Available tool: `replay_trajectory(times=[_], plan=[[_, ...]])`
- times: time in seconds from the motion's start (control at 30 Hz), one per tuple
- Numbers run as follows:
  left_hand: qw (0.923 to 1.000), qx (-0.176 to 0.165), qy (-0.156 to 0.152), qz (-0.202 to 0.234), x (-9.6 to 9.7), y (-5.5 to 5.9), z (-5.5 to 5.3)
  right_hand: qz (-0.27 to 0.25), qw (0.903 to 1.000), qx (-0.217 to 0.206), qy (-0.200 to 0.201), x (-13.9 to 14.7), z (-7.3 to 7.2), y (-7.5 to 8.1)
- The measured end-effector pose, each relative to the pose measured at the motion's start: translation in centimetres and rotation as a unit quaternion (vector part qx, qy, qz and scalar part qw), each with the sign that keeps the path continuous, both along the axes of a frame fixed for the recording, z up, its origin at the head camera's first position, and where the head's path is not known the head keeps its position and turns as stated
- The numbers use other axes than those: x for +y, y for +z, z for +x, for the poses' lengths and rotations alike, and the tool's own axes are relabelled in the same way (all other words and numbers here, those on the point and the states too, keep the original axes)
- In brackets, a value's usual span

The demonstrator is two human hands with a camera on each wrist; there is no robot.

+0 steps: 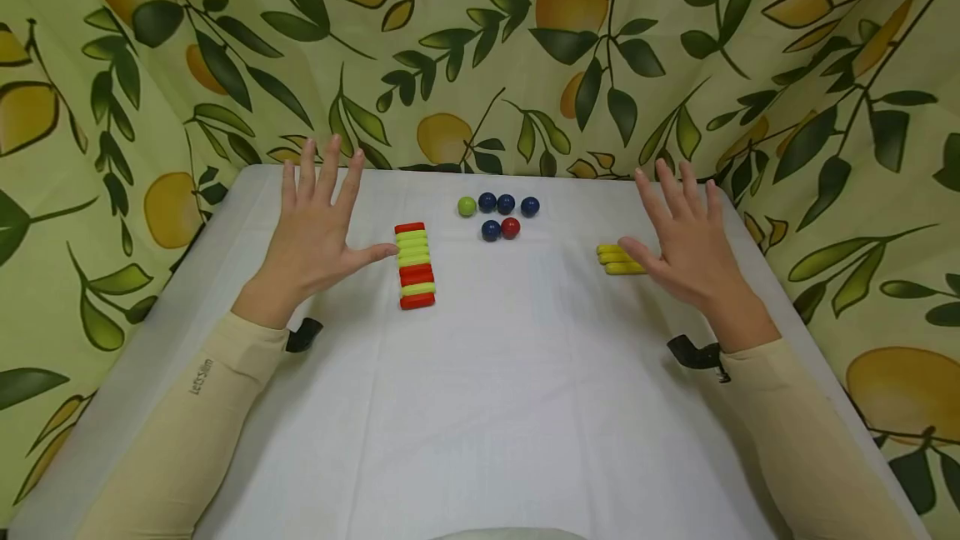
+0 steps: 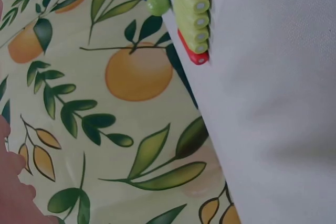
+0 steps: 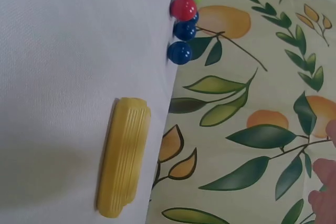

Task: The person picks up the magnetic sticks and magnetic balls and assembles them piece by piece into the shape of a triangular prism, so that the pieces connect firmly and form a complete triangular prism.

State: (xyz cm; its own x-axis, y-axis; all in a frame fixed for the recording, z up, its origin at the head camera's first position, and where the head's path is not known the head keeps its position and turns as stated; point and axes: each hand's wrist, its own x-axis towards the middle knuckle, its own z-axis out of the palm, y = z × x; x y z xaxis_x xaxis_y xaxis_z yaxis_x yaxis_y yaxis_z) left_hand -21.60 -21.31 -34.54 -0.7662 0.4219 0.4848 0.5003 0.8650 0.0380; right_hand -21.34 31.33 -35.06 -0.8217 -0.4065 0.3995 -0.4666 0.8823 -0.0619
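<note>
My left hand (image 1: 311, 232) is held over the left side of the table with fingers spread and straight. Its thumb tip overlaps a row of short red and lime-green magnetic rods (image 1: 416, 275) in the head view. Pale round dots show on the ends of these rods (image 2: 200, 7) in the left wrist view. On the right, my right hand (image 1: 693, 252) is also spread wide and holds nothing. Its thumb partly covers some yellow rods (image 1: 612, 258), which lie side by side on the cloth. The right wrist view shows these ribbed yellow rods (image 3: 123, 156) whole.
Toward the back middle sit several dark blue balls (image 1: 530, 207), one lime-green ball (image 1: 467, 207) and one red ball (image 1: 510, 227). A white cloth covers the table (image 1: 465, 407). A fruit-patterned curtain (image 1: 480, 40) hangs behind and along both sides.
</note>
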Motion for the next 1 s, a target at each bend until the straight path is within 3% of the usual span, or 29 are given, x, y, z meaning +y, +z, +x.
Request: replay_trajectory(times=[0.1, 0.3, 0.43, 0.57, 0.7, 0.83, 1.0], plan=[[1.0000, 0.004, -0.007, 0.004, 0.0, 0.0, 0.0, -0.019, 0.9996, 0.014, 0.013, -0.1, -0.3, -0.1], [0.9989, -0.012, -0.035, 0.030, 0.2, 0.1, -0.1, -0.120, 0.9906, 0.039, 0.054, -1.7, -1.4, -0.2], [0.9962, -0.033, -0.051, 0.063, 0.6, 0.3, -0.1, -0.170, 0.9848, 0.004, 0.036, -3.7, -2.3, 0.3], [0.9931, -0.054, -0.063, 0.083, 1.1, 0.6, 0.3, -0.197, 0.9791, -0.039, 0.034, -5.8, -4.2, 0.7], [0.9872, -0.098, -0.080, 0.098, 1.7, 0.9, 0.7, -0.218, 0.9713, -0.092, 0.029, -7.6, -5.9, 0.9], [0.9784, -0.143, -0.098, 0.113, 2.2, 1.2, 0.8, -0.220, 0.9651, -0.142, 0.004, -8.8, -7.1, 0.8], [0.9693, -0.197, -0.091, 0.117, 2.8, 1.3, 1.0, -0.205, 0.9621, -0.179, -0.009, -10.1, -8.4, 0.0]])
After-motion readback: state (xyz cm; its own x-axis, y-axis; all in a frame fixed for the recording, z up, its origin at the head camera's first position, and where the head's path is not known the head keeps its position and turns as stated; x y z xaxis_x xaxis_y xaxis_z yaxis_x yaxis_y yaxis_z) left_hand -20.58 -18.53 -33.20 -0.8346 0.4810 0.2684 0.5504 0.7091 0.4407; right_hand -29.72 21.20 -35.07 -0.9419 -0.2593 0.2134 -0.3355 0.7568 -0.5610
